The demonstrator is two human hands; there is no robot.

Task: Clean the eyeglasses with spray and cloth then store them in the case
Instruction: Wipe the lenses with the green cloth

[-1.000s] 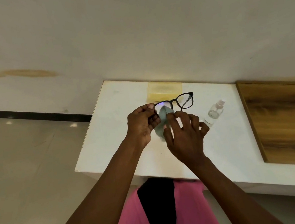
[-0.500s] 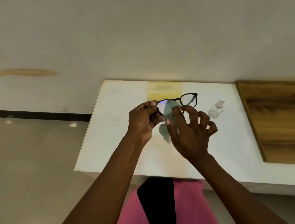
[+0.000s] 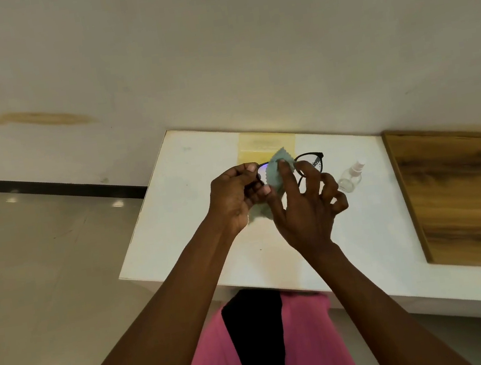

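Eyeglasses [image 3: 310, 162] up over the counter [image 3: 193, 207], long axis crosswise, left hand [image 3: 235, 195] fingers pinched on the left rim, right hand [image 3: 304, 204] fingers pressing cloth [image 3: 279, 161] onto that lens; spray bottle [image 3: 351, 176] right of frame.

White table [image 3: 195, 219] against a pale wall [image 3: 244, 42], yellowish patch [image 3: 268, 144] at its far edge. Wooden panel [image 3: 467, 197] on the right. Glossy tiled floor [image 3: 44, 271] to the left.
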